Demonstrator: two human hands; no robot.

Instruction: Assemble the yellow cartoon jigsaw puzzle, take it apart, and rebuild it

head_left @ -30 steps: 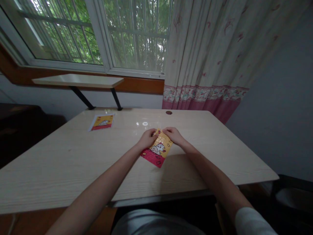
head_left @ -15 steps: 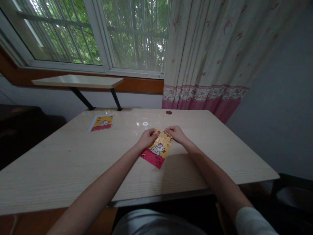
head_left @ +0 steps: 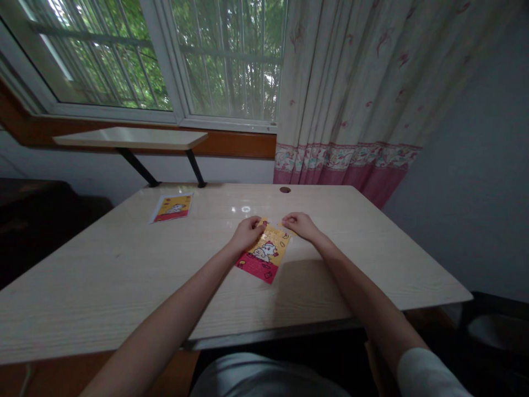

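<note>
A yellow and pink jigsaw puzzle [head_left: 268, 252] with a white cartoon animal lies slanted on the table in front of me. My left hand [head_left: 248, 231] is closed at its upper left edge, thumb on top of the pieces and fingers curled at the side. Just past the puzzle's upper right corner, my right hand [head_left: 301, 225] pinches a small yellow puzzle piece [head_left: 282, 224], mostly hidden by the fingertips. A narrow gap separates that hand's fingertips from the puzzle's top edge.
A picture card [head_left: 172, 208] with a matching design lies at the table's [head_left: 124, 286] back left. Behind it, a raised shelf [head_left: 132, 137] stands on black legs. A round brown cable hole [head_left: 285, 190] sits near the back edge, below the curtain [head_left: 347, 110].
My right hand has shifted slightly right, away from the puzzle, taking a yellow piece from its upper right corner. My left hand has moved slightly left and stays on the puzzle's edge.
</note>
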